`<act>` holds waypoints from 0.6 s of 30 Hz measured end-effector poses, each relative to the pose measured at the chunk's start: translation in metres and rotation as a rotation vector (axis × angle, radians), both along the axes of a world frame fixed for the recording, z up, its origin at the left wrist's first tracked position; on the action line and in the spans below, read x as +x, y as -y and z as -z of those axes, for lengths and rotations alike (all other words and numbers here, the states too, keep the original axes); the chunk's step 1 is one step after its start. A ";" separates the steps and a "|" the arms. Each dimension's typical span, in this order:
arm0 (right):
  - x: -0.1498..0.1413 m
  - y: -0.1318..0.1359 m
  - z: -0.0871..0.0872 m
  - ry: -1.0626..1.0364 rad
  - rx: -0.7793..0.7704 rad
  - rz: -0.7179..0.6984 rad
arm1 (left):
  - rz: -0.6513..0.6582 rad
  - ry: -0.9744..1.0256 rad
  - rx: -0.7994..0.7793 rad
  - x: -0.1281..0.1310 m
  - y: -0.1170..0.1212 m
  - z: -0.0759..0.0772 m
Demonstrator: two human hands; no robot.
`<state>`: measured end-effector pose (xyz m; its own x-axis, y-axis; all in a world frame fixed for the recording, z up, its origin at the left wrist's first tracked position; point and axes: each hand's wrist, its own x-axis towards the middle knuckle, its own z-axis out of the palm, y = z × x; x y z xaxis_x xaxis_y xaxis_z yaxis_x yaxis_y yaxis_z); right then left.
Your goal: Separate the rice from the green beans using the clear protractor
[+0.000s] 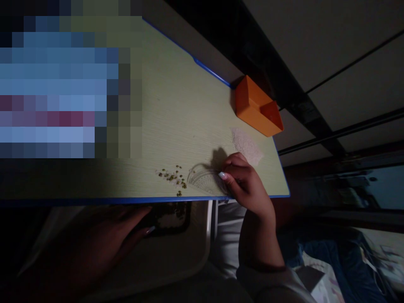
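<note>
My right hand (pixel 248 183) rests on the pale desk (pixel 176 109) near its front edge, fingers closed on a clear plastic protractor (pixel 205 181) lying flat. Just left of the protractor lie several small green beans (pixel 173 176), some at the desk's very edge. My left hand (pixel 104 240) is below the desk edge in shadow, holding a dark tray (pixel 172 216) under the beans; the tray has beans in it.
A heap of white grains (pixel 248 145) lies right of my right hand. An orange box (pixel 257 107) stands at the desk's far right corner. A blurred-out area covers the desk's left part. Bedding lies lower right.
</note>
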<state>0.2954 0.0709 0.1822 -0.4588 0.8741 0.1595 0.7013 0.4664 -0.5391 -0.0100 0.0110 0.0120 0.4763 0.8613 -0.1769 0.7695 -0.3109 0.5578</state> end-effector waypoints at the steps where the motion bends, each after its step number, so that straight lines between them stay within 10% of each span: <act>1: 0.000 0.000 0.000 0.002 0.003 0.005 | 0.000 -0.007 0.008 0.000 0.001 0.002; 18: -0.011 -0.021 -0.002 0.078 0.050 -0.062 | -0.036 0.041 0.020 -0.001 0.005 0.021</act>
<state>0.2848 0.0916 0.1846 -0.5241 0.8357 0.1643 0.7092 0.5350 -0.4591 -0.0113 0.0055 -0.0093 0.4510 0.8814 -0.1405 0.7574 -0.2947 0.5826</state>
